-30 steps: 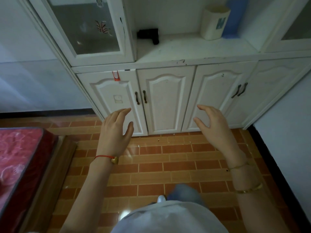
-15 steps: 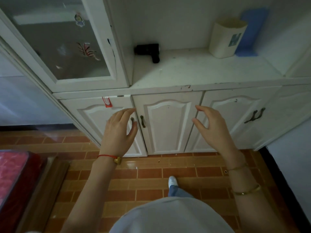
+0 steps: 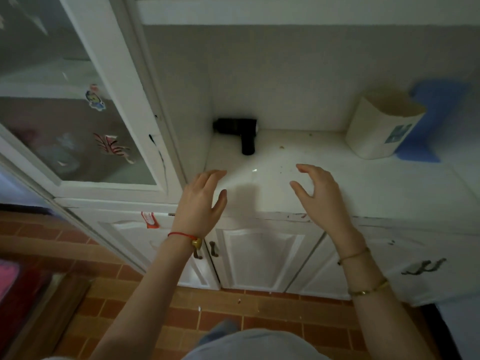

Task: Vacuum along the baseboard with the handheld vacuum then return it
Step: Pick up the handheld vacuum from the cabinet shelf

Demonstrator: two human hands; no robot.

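Note:
A small black handheld vacuum [image 3: 239, 131] lies on the white cabinet counter [image 3: 363, 188], tucked into the back left corner against the wall, its handle pointing toward me. My left hand [image 3: 201, 203] hovers over the counter's front edge, fingers apart and empty, below and left of the vacuum. My right hand [image 3: 322, 196] is raised over the counter to the right of it, fingers curled apart, holding nothing. Neither hand touches the vacuum.
A glass cabinet door with stickers [image 3: 65, 120] stands at the left. A cream container [image 3: 381, 128] and a blue object [image 3: 436, 118] sit at the counter's back right. Below are white cupboard doors [image 3: 259, 258], brick-pattern floor tiles [image 3: 145, 313] and a red mattress edge [image 3: 15, 281].
I have stepped closer to the cabinet and the view has risen. Both hands lifted from in front of the lower doors to above the counter's front edge, nearer the vacuum.

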